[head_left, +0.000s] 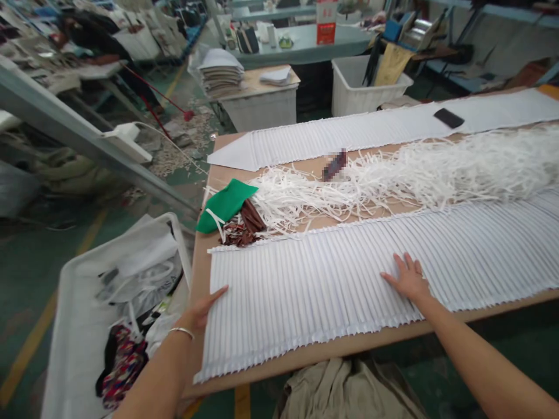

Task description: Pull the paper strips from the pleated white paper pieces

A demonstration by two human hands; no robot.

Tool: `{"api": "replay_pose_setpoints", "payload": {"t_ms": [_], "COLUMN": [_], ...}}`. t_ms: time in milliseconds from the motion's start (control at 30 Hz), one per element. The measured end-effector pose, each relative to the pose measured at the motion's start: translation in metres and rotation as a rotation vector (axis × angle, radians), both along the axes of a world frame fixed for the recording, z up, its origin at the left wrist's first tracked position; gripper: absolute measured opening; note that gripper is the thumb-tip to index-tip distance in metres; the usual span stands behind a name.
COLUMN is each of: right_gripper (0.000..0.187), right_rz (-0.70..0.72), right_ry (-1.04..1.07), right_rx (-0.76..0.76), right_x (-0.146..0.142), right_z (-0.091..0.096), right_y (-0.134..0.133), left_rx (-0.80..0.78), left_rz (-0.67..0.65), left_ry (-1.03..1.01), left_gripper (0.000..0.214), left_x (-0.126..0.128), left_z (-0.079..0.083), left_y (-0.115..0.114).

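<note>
Your right hand (410,280) is at 1 o'clock, palm down with the fingers spread, lying on the long white pleated sheet (314,285) and not gripping anything. Your left hand (205,309) is at about 10 o'clock, on the sheet's left end, with one finger poking out over the edge; the rest of it is hard to make out, so I can't tell if you're pinching the cloth or just touching it. There's a thin bangle (181,332) on that wrist.

The sheet itself is at your 12, running off toward 2 o'clock along the near side of the brown table (198,262), pleats going front to back. Just past it, from 12 round to 2, you've got a big tangle of white strips (406,174), with a small dark thing on top that's too pixelated to name. At 11 o'clock, a green cloth (229,203) sits next to some brown strips (248,221), right by the sheet's far left corner.

Beyond the tangle is another white sheet (323,135), with a flat black thing (449,118) on it around 1 o'clock. Down at 9 o'clock, beside the table, there's a white tub (74,314) with mixed cloth in it, including a colourful patterned piece (124,364).
</note>
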State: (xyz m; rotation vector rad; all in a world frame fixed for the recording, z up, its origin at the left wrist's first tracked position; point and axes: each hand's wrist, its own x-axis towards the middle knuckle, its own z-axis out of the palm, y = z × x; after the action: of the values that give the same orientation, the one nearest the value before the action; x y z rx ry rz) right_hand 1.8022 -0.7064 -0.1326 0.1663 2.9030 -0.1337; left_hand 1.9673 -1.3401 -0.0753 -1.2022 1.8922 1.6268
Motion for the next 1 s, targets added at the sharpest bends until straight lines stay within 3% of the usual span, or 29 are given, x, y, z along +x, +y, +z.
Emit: {"api": "replay_pose_setpoints", "payload": {"t_ms": [100,133,333,467,533,567,600,667,800,900,1000], "right_gripper": [0.086,0.086,0.085,0.065,0.05,0.045,0.042,0.04,0.04,0.039,0.04], "right_rz": [0.017,0.022,0.093,0.251,0.388,0.473,0.585,0.865,1.073,1.104,1.048], "right_ry": [0.03,0.041,0.0,-0.148,-0.159,-0.104,-0.075,-0.239,-0.394,-0.456,-0.489], "right_rx": [0.025,0.028,0.087,0.17,0.127,0.036,-0.129,-0.598,-0.84,-0.947,-1.011], "right_x": [0.004,0.005,0.0,-0.033,-0.063,-0.079,-0.094,-0.12,-0.157,-0.193,-0.237], "right_z": [-0.006,-0.007,0.004,0.049,0.08,0.093,0.104,0.116,0.112,0.1,0.092], "right_y": [0.001,0.0,0.007,0.003,-0.027,-0.052,-0.081,-0.146,-0.255,-0.301,-0.328], "left_rx": [0.411,0.462,0.542,0.613,0.631,0.627,0.613,0.573,0.459,0.385,0.384], "left_rz": [0.051,0.06,0.08,0.095,0.102,0.111,0.122,0.149,0.204,0.243,0.265], "left_ry": [-0.026,-0.009,0.051,0.104,0.121,0.129,0.135,0.152,0.149,0.118,0.078], "left_gripper": [0.05,0.051,0.063,0.073,0.076,0.077,0.077,0.078,0.08,0.079,0.076], "left_x": [-0.003,-0.005,-0.035,-0.06,-0.07,-0.074,-0.078,-0.083,-0.09,-0.093,-0.096], "left_z": [-0.016,-0.021,-0.042,-0.046,-0.047,-0.047,-0.047,-0.047,-0.048,-0.052,-0.053], "left_y": [0.029,0.041,0.13,0.179,0.197,0.204,0.212,0.224,0.238,0.239,0.236]}}
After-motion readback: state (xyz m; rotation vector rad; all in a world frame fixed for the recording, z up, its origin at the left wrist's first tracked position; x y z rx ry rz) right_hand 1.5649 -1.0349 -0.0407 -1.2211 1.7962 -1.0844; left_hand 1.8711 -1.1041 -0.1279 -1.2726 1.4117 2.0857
